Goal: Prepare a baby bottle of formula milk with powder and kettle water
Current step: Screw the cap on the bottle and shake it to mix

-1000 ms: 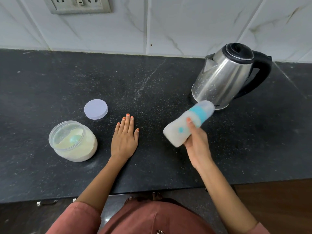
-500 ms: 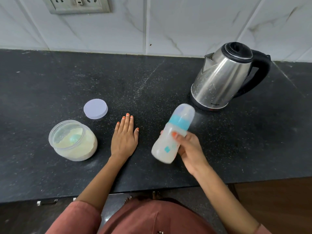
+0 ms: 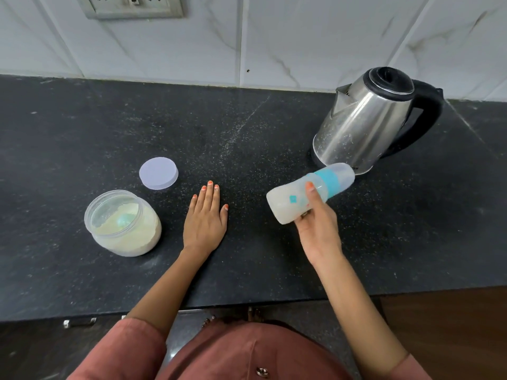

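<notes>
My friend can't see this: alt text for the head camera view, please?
A person's right hand holds a capped baby bottle of milky liquid tilted above a black counter, near a steel kettle. The left hand lies flat beside an open powder jar and its lid.

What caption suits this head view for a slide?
Right hand holds a tilted, capped translucent baby bottle near the steel kettle.
</notes>
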`<action>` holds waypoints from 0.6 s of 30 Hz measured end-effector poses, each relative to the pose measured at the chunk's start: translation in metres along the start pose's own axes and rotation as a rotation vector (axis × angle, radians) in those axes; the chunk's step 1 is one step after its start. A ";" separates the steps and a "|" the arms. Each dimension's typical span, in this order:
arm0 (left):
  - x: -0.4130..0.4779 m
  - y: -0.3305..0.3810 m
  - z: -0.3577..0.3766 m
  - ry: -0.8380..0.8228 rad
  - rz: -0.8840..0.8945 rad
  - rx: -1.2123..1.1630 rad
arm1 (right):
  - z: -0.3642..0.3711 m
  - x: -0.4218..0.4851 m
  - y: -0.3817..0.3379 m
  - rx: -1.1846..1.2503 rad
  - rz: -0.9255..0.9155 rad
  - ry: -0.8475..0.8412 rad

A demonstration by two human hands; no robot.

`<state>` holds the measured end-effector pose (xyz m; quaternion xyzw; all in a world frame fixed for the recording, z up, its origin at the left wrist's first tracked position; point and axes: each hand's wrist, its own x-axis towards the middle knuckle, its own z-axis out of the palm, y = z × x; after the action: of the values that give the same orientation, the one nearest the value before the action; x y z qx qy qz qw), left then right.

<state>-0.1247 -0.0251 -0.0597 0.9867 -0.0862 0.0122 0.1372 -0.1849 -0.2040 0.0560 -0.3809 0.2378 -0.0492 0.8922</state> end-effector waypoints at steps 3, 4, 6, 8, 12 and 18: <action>-0.001 0.000 -0.001 0.007 -0.004 -0.009 | -0.001 -0.014 0.006 -0.310 0.033 -0.151; -0.001 0.000 -0.001 -0.002 -0.001 -0.005 | -0.004 -0.019 0.009 -0.460 0.048 -0.216; 0.000 0.000 -0.001 -0.008 0.001 -0.005 | -0.007 -0.019 0.006 -0.558 0.037 -0.265; 0.000 0.001 -0.002 0.006 0.002 -0.010 | -0.004 -0.009 -0.003 -0.323 -0.005 -0.177; -0.002 0.001 -0.001 0.006 0.005 -0.010 | 0.002 0.002 -0.011 -0.005 -0.063 0.014; -0.001 0.001 -0.001 0.010 0.002 -0.019 | -0.004 -0.017 0.002 -0.395 0.083 -0.186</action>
<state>-0.1257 -0.0253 -0.0583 0.9852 -0.0867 0.0164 0.1467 -0.2023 -0.2004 0.0587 -0.5409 0.1751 0.0705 0.8196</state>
